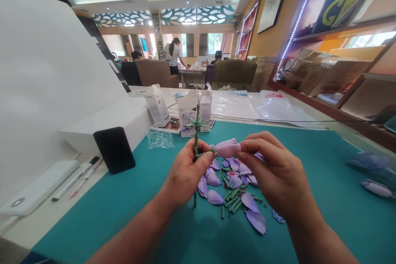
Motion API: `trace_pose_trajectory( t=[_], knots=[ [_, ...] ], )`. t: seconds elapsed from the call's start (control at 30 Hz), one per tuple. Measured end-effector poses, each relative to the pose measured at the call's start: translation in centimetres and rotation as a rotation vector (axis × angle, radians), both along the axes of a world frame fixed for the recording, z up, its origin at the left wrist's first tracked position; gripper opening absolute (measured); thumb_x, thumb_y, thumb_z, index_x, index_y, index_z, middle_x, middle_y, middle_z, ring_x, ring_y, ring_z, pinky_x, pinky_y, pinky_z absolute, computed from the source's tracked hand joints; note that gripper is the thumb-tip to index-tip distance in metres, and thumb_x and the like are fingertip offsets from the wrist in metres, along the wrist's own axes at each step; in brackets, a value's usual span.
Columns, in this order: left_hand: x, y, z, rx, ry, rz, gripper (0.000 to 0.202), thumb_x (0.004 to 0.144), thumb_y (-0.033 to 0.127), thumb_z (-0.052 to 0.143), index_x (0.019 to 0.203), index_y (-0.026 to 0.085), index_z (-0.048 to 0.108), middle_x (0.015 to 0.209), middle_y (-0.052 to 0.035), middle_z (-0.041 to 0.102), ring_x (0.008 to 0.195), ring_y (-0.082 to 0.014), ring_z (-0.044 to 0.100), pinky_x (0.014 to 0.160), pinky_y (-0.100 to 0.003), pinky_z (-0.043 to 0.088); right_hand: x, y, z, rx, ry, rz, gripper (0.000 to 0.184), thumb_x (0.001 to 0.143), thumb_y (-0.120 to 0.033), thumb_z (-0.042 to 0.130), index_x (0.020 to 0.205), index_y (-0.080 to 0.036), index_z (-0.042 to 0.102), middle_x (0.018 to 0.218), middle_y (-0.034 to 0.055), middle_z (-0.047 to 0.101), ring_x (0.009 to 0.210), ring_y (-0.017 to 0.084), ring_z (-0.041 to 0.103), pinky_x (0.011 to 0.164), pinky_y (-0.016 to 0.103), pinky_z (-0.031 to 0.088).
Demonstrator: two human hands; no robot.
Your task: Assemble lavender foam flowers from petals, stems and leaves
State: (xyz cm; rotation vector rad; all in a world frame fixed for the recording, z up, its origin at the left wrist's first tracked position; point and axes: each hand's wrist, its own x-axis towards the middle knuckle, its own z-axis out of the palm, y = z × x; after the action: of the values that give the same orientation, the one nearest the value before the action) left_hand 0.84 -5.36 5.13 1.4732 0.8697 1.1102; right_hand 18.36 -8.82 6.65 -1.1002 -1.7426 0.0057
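Observation:
My left hand point(185, 173) is closed around a thin green toy stem point(196, 132) that stands upright, with a star of green leaves at its top. My right hand point(272, 169) pinches a lilac flower bud point(228, 148) and holds it against a side branch of the stem. Below both hands, a heap of loose purple petals point(235, 185) and short green stem pieces point(232, 200) lies on the teal mat point(309, 181).
Open white cartons point(198, 109) and a clear plastic bag point(159, 139) lie behind the mat. A black phone point(114, 150) leans on a white box at left, near pens point(77, 179). Another finished bud point(377, 188) lies at right. People stand and sit far back.

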Motion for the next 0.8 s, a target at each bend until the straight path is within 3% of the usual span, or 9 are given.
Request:
trace_pose_trajectory(
  t=[0.23,0.37,0.47,0.63,0.8],
  knots=[
    [-0.3,0.8,-0.1,-0.006,-0.066,0.016,0.017,0.079,0.031,0.06,0.08,0.018,0.049,0.056,0.0074,0.046,0.05,-0.0065,0.04,0.047,-0.019,0.033,0.4,0.3,0.1,-0.085,0.25,0.087,0.003,0.079,-0.023,0.068,0.077,-0.024,0.068,0.077,-0.0007,0.062,0.069,0.013,0.057,0.056,0.024,0.045],
    [-0.9,1.4,0.5,-0.041,-0.18,0.008,0.017,0.077,0.027,0.062,0.077,0.018,0.048,0.055,0.0073,0.047,0.048,-0.0056,0.041,0.046,-0.018,0.033,2.0,2.0,-0.7,-0.157,0.338,0.002,0.011,0.082,-0.032,0.063,0.08,-0.022,0.068,0.078,0.0014,0.067,0.067,0.014,0.058,0.057,0.025,0.046],
    [-1.3,1.7,0.9,-0.087,-0.208,-0.016,0.017,0.076,0.026,0.063,0.076,0.018,0.048,0.054,0.0071,0.047,0.046,-0.0054,0.042,0.045,-0.018,0.033,3.0,4.3,-2.8,-0.298,0.195,-0.09,0.016,0.083,-0.032,0.059,0.082,-0.019,0.069,0.077,0.0035,0.069,0.066,0.016,0.06,0.058,0.028,0.047],
    [-1.3,2.1,0.6,-0.188,-0.246,-0.078,0.018,0.076,0.026,0.065,0.075,0.017,0.048,0.056,0.0065,0.049,0.045,-0.0048,0.043,0.044,-0.017,0.032,3.5,8.2,-7.0,-0.528,-0.281,-0.248,0.019,0.085,-0.023,0.053,0.092,-0.023,0.071,0.094,0.0043,0.074,0.089,0.021,0.066,0.076,0.031,0.048],
    [-1.3,2.7,0.3,-0.243,-0.346,-0.105,0.018,0.074,0.022,0.066,0.074,0.017,0.049,0.058,0.0052,0.051,0.044,-0.0043,0.042,0.042,-0.017,0.033,4.6,9.8,-7.9,-0.577,-0.34,-0.336,0.026,0.084,-0.017,0.05,0.097,-0.021,0.072,0.1,0.009,0.074,0.093,0.026,0.066,0.078,0.035,0.047]
  ],
)
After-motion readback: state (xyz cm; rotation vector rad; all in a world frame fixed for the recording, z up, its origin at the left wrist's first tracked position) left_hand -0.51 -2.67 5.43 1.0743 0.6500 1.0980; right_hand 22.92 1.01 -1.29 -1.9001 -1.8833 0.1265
